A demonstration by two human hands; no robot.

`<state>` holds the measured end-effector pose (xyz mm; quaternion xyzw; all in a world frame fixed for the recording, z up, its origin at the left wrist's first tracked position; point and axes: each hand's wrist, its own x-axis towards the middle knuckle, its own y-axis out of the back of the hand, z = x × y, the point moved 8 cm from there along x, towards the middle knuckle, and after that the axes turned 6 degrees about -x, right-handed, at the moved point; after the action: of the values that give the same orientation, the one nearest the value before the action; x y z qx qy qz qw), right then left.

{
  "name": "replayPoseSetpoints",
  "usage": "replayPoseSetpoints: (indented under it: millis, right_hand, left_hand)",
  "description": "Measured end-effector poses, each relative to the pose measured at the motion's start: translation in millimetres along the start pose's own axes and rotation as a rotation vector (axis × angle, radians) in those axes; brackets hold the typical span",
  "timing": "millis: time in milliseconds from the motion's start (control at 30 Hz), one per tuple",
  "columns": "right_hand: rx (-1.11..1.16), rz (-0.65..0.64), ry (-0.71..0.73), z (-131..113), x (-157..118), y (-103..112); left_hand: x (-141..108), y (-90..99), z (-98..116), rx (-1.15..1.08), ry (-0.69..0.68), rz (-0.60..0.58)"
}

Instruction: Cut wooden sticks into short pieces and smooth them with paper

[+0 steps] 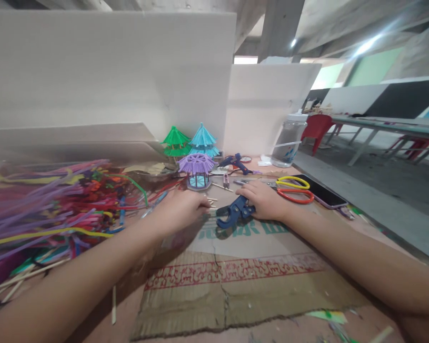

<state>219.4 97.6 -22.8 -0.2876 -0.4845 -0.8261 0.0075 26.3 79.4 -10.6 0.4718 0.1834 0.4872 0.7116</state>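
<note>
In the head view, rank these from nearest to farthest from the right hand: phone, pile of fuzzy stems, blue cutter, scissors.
From the right hand:
1. Blue cutter: in its grasp.
2. Scissors: just right, yellow and orange handles.
3. Phone: farther right, beyond the handles.
4. Pile of fuzzy stems: far left, past the left hand.

No wording can be read with certainty. The cardboard sheet (pixel 185 307) carries a row of large green printed characters (pixel 248 230) across its far part, which look Chinese; the blue pipe cutter (pixel 235 212) partly covers them, and blur hides the rest. Beyond the cardboard sheet's far right side, the clear water bottle (pixel 289 138) bears a small blue print (pixel 290 154), possibly a logo with lettering, too small and soft to make out.
</note>
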Motion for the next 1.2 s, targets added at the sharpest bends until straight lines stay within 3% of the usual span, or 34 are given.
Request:
replayPoseSetpoints:
  millis: [267, 533, 800, 1200]
  right_hand:
    - [0.009, -0.003, -0.016, 1, -1, -2]
    - [0.018, -0.016, -0.022, 0, 0, -1]
    - [0.02, -0.031, -0.034, 1, 0, -2]
    - [-0.008, -0.051, -0.034, 1, -1, -3]
  left_hand:
    - [-2, 0.8, 1, 0.133, 0.02, 0.043]
    - [-5, -13.5, 2, 0.156, 0.007, 0.051]
    - [-5, -16.9, -7, 0.08, -0.003, -0.029]
    - [2, 4.0, 2, -0.186, 0.05, 0.088]
